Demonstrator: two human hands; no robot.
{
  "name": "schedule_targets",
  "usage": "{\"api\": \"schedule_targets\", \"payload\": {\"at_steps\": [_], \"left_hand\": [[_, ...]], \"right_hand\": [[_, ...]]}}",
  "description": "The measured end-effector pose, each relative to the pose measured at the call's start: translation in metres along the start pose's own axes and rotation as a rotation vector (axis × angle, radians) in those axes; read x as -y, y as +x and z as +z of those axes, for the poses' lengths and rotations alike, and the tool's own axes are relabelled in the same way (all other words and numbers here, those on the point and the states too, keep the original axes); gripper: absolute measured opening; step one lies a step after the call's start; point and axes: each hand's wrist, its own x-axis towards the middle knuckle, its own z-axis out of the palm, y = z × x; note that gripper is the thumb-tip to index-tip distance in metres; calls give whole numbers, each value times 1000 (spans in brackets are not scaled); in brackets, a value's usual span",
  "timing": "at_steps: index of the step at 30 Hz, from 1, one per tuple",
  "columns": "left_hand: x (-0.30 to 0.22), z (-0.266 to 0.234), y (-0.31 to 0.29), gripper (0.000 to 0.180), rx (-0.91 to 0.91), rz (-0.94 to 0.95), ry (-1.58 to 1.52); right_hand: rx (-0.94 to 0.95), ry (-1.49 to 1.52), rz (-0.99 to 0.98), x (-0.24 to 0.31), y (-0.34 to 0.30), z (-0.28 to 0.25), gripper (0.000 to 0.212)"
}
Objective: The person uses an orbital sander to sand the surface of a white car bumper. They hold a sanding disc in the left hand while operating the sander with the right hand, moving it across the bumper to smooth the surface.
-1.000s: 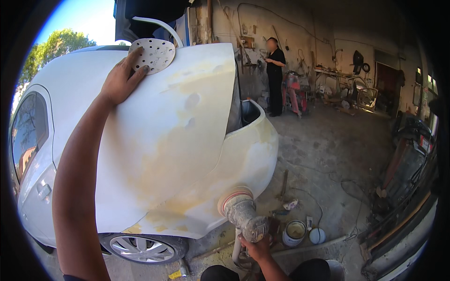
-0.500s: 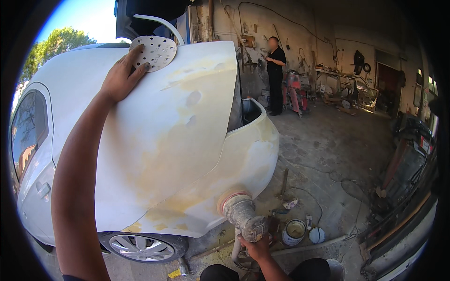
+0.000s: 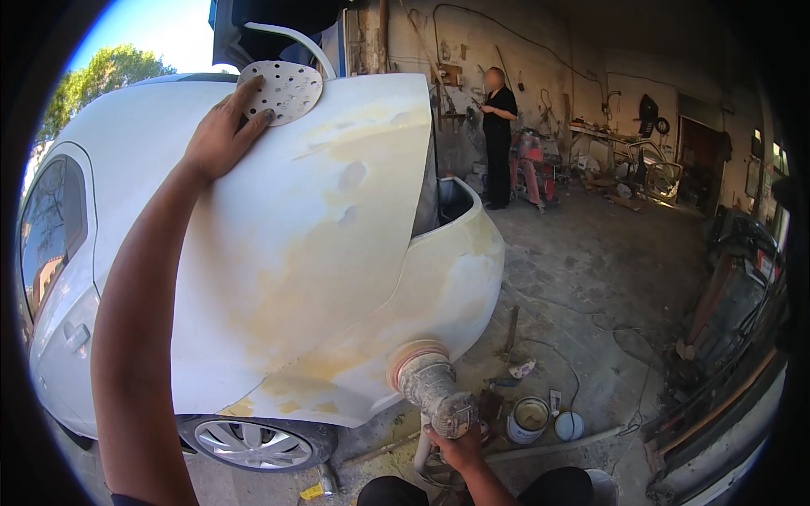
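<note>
The right grip (image 3: 460,447) is wrapped around the dusty orbital sander (image 3: 434,392), its head against the rear bumper (image 3: 456,295) just beyond; the left grip (image 3: 221,139), farther up, clamps the perforated sanding disc (image 3: 287,91). Sanding looks partway done: the quarter panel (image 3: 253,253) between the grips seems largely smoothed, but yellowish filler patches (image 3: 321,367) remain, unpainted.

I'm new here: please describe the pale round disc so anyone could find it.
Find the white, yellow-patched car. Near its top, the person's bare left hand touches a pale, round, flat disc; many small holes set it apart from the smooth bodywork.
</note>
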Motion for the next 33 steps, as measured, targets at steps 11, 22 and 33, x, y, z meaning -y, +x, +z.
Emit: {"api": "schedule_targets", "payload": {"at_steps": [11,22,33], "left_hand": [[0,-2,2,67,-13,8,-6],[-23,3,2,75,7,9,-86],[-9,-14,1,75,-21,11,-62]], "right_hand": [[-10,19,-74,22,-2,8,17],[5,21,-17,-2,-7,-1,35],[13,-177,-234,-2,1,35,43]]}}
